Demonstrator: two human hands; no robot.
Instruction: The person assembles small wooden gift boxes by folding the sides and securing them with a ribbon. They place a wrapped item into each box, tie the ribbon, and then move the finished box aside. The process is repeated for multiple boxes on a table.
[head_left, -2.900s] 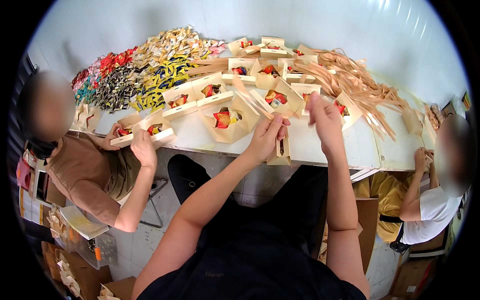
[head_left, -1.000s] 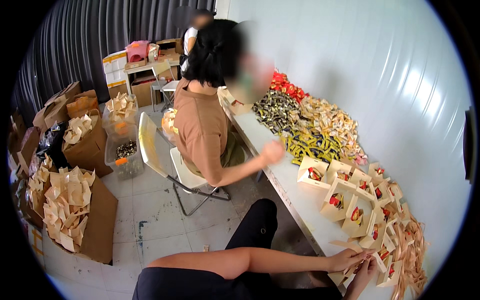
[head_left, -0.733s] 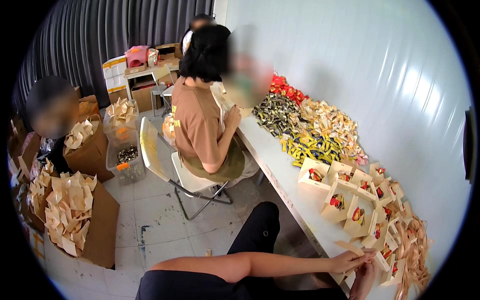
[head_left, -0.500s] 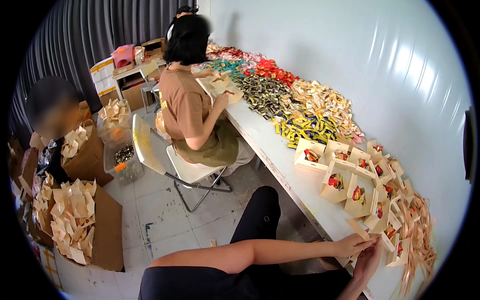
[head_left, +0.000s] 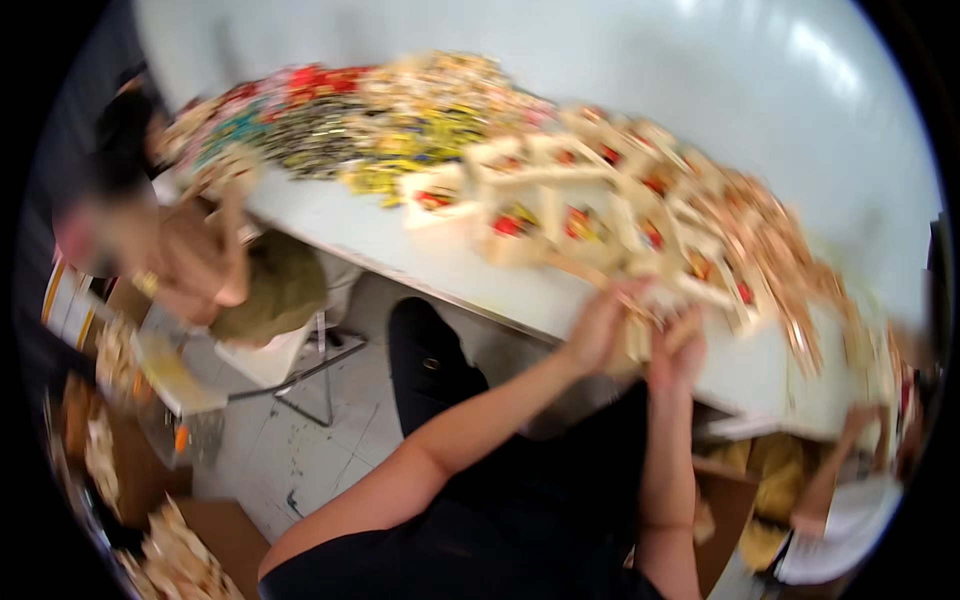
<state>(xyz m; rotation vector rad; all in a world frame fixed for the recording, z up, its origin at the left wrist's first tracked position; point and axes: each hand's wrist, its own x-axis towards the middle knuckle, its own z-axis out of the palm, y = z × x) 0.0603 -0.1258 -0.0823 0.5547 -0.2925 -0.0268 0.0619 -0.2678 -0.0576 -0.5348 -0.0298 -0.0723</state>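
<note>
Pale cardboard piece (head_left: pixel 640 335) sits at the white table's (head_left: pixel 420 250) near edge between two hands, left hand (head_left: pixel 600 325) and right hand (head_left: pixel 677 350) (both blurred); grips unreadable, boxes uncountable.

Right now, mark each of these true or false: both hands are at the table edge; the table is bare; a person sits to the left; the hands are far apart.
1. Both hands are up at the table edge. True: the left hand and right hand meet at the white table.
2. The table is bare. False: pale open boxes and colourful packets cover it.
3. A person sits to the left. True: the seated person is there.
4. The hands are far apart. False: they are close together.
</note>
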